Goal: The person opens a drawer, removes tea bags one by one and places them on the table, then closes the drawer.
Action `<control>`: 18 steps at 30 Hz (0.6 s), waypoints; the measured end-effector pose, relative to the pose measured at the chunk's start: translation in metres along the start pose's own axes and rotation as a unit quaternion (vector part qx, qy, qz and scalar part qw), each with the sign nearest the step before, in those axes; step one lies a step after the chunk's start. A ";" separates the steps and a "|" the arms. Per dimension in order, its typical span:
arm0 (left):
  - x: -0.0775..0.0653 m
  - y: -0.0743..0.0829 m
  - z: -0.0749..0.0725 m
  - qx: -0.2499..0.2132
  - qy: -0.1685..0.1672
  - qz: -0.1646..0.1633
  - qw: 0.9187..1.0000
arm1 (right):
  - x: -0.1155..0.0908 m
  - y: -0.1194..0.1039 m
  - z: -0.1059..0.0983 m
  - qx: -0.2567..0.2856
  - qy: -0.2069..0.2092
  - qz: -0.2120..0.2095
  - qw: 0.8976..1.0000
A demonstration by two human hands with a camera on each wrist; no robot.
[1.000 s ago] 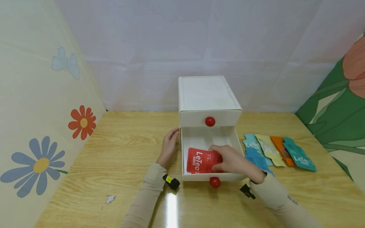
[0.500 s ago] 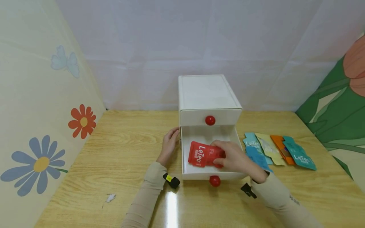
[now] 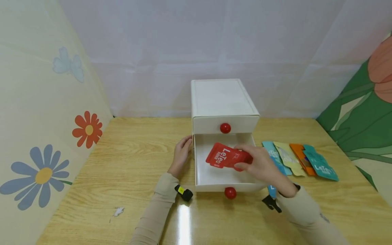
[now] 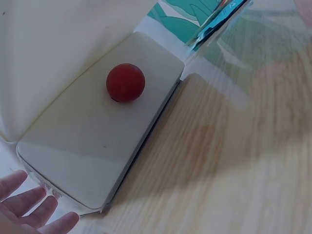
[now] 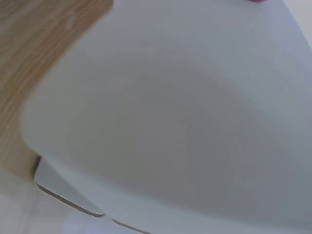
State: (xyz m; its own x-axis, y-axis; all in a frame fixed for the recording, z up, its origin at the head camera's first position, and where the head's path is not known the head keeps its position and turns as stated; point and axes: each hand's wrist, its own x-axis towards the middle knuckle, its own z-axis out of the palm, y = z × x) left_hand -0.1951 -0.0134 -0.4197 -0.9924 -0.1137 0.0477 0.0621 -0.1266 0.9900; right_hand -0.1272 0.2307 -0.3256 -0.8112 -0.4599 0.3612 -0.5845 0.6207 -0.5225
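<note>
In the head view a white two-drawer box (image 3: 225, 97) stands on the table, its lower drawer (image 3: 211, 188) pulled out. My right hand (image 3: 260, 165) pinches a flat red pouch lettered LeTea (image 3: 225, 156) by its right end, and the pouch is tilted over the drawer. My left hand (image 3: 181, 153) rests against the left side of the box. The left wrist view shows that hand's fingers (image 4: 36, 212) spread and nearly straight at the drawer's corner. The right wrist view is mostly filled by the drawer front (image 5: 161, 112), with that hand out of sight.
Right of the box lie several flat pouches: light blue (image 3: 272, 153), yellow (image 3: 289, 158), orange (image 3: 301, 158) and teal (image 3: 321, 165). A blue one is partly hidden by the right arm. Red round knobs (image 3: 225, 128) mark both drawers. Patterned side walls and a white cloth enclose the table.
My right hand has lifted the red pouch from the drawer's floor and drawn it to the right, and the pouch has turned to a slant. My left hand has stayed at the box's side.
</note>
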 end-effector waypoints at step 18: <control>-0.001 0.003 0.000 0.013 0.002 0.002 1.000 | -0.021 0.002 -0.033 -0.017 0.171 -0.028 0.985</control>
State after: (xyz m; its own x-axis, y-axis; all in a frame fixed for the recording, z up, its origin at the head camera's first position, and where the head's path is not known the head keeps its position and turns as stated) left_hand -0.1937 -0.0138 -0.4165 -0.9917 -0.1174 0.0518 0.0639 -0.1011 0.9928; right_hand -0.1121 0.2626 -0.3084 -0.7321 -0.2571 0.6309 -0.6245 0.6232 -0.4708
